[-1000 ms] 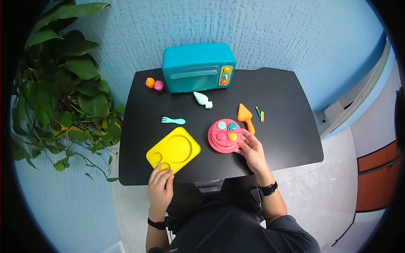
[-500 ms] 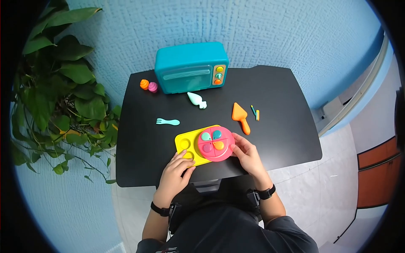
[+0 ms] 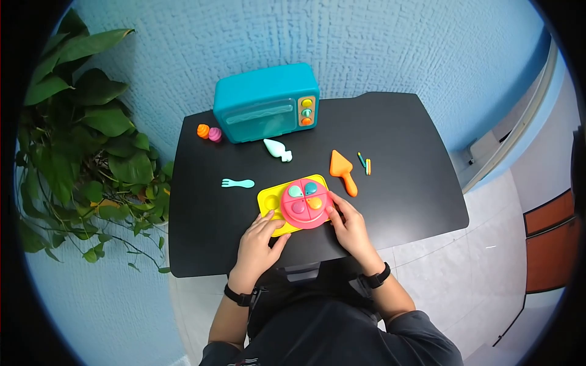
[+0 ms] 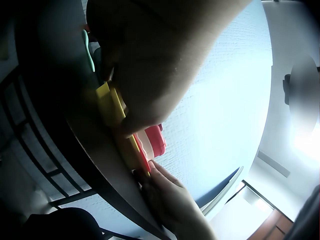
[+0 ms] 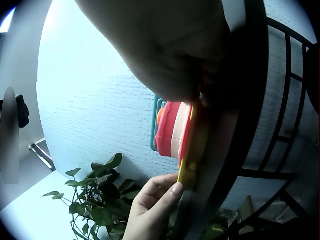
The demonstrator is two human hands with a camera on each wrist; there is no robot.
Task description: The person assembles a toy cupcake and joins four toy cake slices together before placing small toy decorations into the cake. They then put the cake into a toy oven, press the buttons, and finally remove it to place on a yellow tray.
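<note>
A pink round toy cake (image 3: 305, 205) with coloured toppings sits on a yellow tray (image 3: 267, 202) near the front of the black table (image 3: 403, 183). My left hand (image 3: 261, 236) lies at the tray's near left edge, its fingers stretched out and touching the rim. My right hand (image 3: 343, 221) rests at the tray's right end, with its fingertips against the cake's side. In the left wrist view the left hand (image 4: 150, 60) presses on the tray (image 4: 112, 107), with the cake (image 4: 154, 140) behind it. The right wrist view shows the cake (image 5: 170, 130) on the tray (image 5: 187, 167).
A teal toy oven (image 3: 265, 102) stands at the back, with two small cupcakes (image 3: 209, 132) to its left. A teal piping bag (image 3: 276, 149), a teal fork (image 3: 238, 183), an orange cake server (image 3: 342, 169) and small candles (image 3: 364, 163) lie around. A leafy plant (image 3: 79, 140) stands to the left.
The cake went from the table onto the yellow tray. The tray slid right from the front left to the middle, and both hands came together at its ends.
</note>
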